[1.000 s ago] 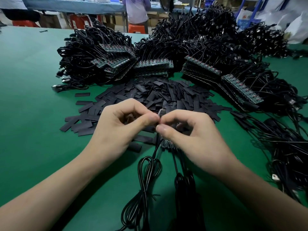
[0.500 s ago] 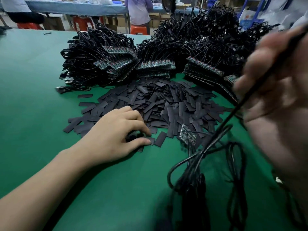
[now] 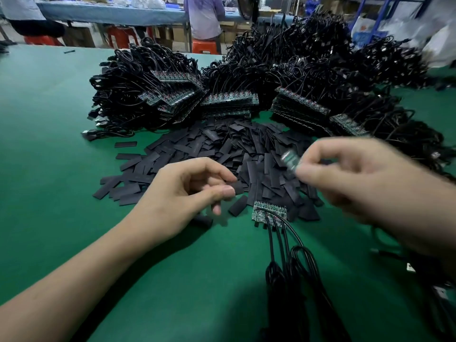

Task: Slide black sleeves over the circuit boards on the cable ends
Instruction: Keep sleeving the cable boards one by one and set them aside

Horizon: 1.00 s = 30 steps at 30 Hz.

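Observation:
A loose pile of flat black sleeves lies on the green table. My left hand hovers at the pile's near edge, and its thumb and forefinger pinch one black sleeve. My right hand, blurred by motion, pinches a small green circuit board above the pile. A short row of circuit boards on cable ends lies flat just in front of the pile, between my hands. Their black cables trail toward me.
Heaps of coiled black cables with stacked circuit boards fill the table's far side. More cables spread along the right. A lone sleeve lies by my left hand. People sit at a table behind.
My right hand has come down from close to the camera and now holds a circuit board over the pile. My left hand has lifted off the pile with a sleeve.

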Tool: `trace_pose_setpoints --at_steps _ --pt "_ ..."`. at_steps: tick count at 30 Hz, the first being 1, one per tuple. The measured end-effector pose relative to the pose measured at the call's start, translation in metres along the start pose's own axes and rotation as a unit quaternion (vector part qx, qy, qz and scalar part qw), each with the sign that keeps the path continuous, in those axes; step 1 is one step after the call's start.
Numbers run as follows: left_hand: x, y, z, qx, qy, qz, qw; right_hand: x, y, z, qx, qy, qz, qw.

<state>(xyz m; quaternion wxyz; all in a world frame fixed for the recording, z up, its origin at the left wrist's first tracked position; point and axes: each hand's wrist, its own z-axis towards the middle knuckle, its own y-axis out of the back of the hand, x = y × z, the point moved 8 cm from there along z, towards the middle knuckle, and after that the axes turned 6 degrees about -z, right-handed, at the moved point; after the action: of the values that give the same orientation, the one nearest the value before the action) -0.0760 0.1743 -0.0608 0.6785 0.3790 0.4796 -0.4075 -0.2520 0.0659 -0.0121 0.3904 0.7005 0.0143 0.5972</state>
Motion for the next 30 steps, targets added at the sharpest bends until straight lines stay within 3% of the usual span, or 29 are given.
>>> trace_pose_setpoints --at_steps 2,5,13,18,24,30 --pt "0.000 -0.008 -0.001 0.005 0.010 -0.037 0.999 0.002 -0.017 0.003 0.019 -0.029 -0.036 0.999" --pt "0.003 -0.014 -0.004 0.000 0.030 -0.055 0.998 -0.024 -0.034 0.011 -0.022 -0.047 0.008 0.999" --pt "0.003 -0.018 -0.008 -0.030 0.001 -0.021 0.999 -0.038 -0.052 0.010 -0.035 -0.074 0.106 0.991" --pt "-0.015 -0.020 -0.012 -0.034 -0.092 0.159 0.982 -0.040 -0.051 0.008 -0.052 -0.071 0.093 0.992" --pt "-0.008 -0.003 -0.011 -0.089 -0.039 0.114 0.989 -0.027 -0.037 0.006 -0.051 -0.021 -0.013 0.998" --pt "-0.008 -0.005 -0.011 -0.066 -0.052 0.119 0.989 -0.031 -0.042 0.007 -0.011 -0.014 -0.036 0.999"
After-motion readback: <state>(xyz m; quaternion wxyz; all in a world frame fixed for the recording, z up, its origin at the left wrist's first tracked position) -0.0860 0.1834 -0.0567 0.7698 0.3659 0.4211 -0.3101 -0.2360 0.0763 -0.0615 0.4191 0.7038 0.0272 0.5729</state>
